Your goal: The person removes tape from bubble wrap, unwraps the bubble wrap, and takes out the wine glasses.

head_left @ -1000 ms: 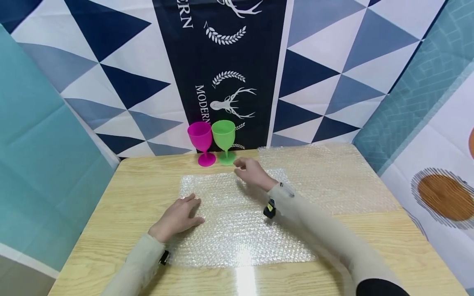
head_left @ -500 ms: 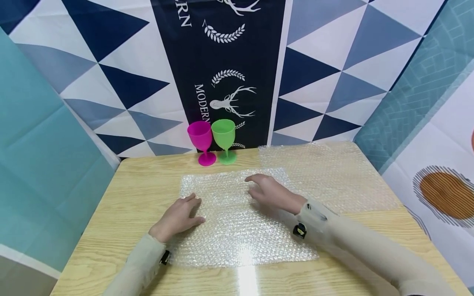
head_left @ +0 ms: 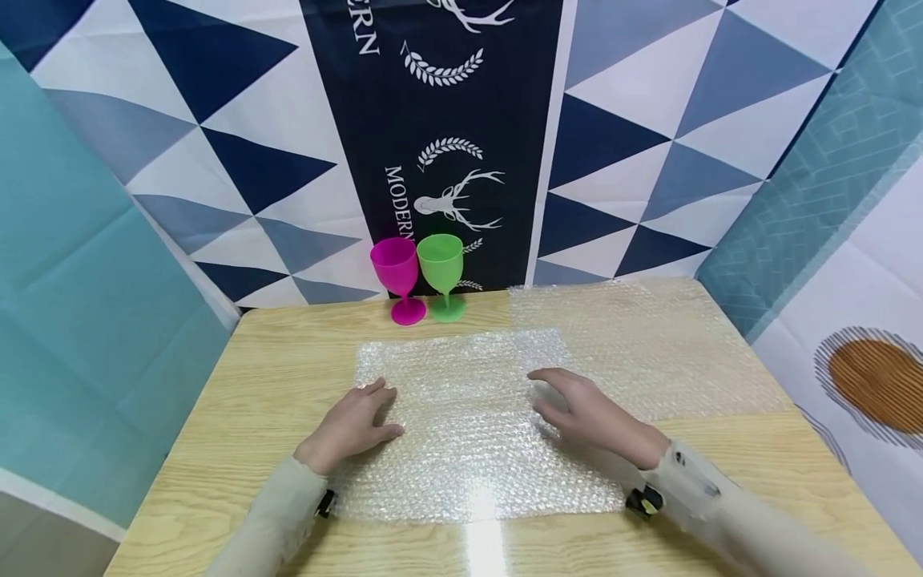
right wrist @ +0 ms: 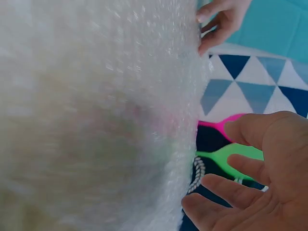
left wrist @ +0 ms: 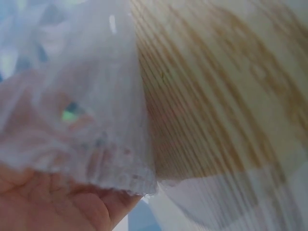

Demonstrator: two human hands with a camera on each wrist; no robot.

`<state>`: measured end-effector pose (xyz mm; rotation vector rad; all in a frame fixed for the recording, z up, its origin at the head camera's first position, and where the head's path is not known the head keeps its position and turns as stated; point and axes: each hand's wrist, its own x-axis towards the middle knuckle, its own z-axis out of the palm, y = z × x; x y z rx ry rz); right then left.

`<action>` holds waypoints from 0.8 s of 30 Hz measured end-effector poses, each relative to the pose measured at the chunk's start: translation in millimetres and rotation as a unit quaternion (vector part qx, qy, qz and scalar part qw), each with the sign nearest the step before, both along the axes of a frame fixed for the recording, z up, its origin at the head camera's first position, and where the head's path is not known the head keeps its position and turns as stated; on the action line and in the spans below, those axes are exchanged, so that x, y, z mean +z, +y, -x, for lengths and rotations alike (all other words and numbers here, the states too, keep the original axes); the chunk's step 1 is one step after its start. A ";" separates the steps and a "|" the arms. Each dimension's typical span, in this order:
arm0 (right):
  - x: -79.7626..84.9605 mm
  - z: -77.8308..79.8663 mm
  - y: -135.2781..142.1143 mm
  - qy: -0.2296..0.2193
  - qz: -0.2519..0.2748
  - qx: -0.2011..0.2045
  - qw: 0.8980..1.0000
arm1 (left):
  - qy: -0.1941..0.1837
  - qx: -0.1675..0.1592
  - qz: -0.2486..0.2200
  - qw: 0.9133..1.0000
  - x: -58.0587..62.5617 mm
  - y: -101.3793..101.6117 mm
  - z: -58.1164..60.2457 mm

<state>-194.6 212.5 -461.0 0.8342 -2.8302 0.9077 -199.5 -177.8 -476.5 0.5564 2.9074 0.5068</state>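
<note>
A sheet of clear bubble wrap [head_left: 461,457] lies flat on the wooden table in the head view. My left hand [head_left: 351,427] rests on its left edge, fingers spread and thumb pointing inward. Over the right part of that sheet is my right hand [head_left: 594,417], its fingers loosely bent and holding nothing. In the right wrist view the right hand [right wrist: 255,173] has its fingers apart beside the sheet. A magenta goblet [head_left: 395,268] and a green goblet [head_left: 441,264] stand upright side by side at the back, beyond both hands.
A second bubble wrap sheet [head_left: 649,344] lies at the back right, meeting the first along its right side. Behind the wooden table [head_left: 274,353] hangs a patterned cloth [head_left: 461,112], and a teal cloth [head_left: 94,304] covers the left side.
My right hand has drawn away from the foot of the green goblet, moving right and toward me over the wrap. The left hand and both goblets stay where they were.
</note>
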 end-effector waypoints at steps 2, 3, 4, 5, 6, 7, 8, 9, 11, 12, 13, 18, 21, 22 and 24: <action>-3.3 -7.2 8.3 0.007 0.005 -0.010 1.000 | -0.001 -0.003 -0.001 1.000 -0.7 0.7 0.1; -4.0 -10.7 12.3 0.006 0.010 -0.015 1.000 | -0.001 -0.005 -0.001 1.000 -1.2 0.9 0.3; -4.1 -13.9 16.3 0.003 0.014 -0.018 1.000 | 0.000 -0.006 -0.002 1.000 -1.5 1.1 0.4; -3.9 -16.7 20.2 -0.004 0.018 -0.023 1.000 | 0.000 -0.007 -0.003 1.000 -1.7 1.0 0.3; -3.1 -19.2 24.0 -0.014 0.024 -0.028 0.999 | 0.000 -0.008 -0.004 1.000 -1.9 1.0 0.2; -1.9 -21.4 27.8 -0.022 0.029 -0.031 0.999 | -0.001 -0.008 -0.004 1.000 -2.1 0.9 0.1; -0.8 -23.1 31.6 -0.033 0.033 -0.035 0.998 | -0.001 -0.008 -0.004 1.000 -2.3 0.7 -0.1; 0.2 -24.5 35.3 -0.042 0.038 -0.038 0.998 | -0.002 -0.008 -0.004 1.000 -2.3 0.6 -0.2; 1.0 -26.2 42.4 -0.054 0.044 -0.048 0.996 | -0.002 -0.008 -0.005 1.000 -2.3 0.2 -0.6; 0.9 -26.7 45.8 -0.058 0.045 -0.053 0.996 | -0.002 -0.008 -0.005 1.000 -2.4 0.1 -0.7; 0.4 -27.0 49.0 -0.060 0.045 -0.058 0.995 | -0.002 -0.008 -0.005 1.000 -2.4 -0.1 -0.9; -5.6 -25.3 60.8 -0.051 0.024 -0.090 0.994 | -0.009 -0.006 -0.006 1.000 -2.6 -0.9 -1.3; -8.4 -22.7 64.6 -0.047 0.010 -0.106 0.993 | -0.009 -0.003 -0.006 1.000 -2.4 -1.0 -0.9; -9.2 -22.0 65.4 -0.047 0.006 -0.111 0.993 | -0.008 -0.002 -0.005 1.000 -2.1 -1.0 -0.8; -10.8 -21.1 66.7 -0.050 -0.002 -0.118 0.992 | -0.009 -0.001 -0.006 1.000 -1.5 -0.6 -0.5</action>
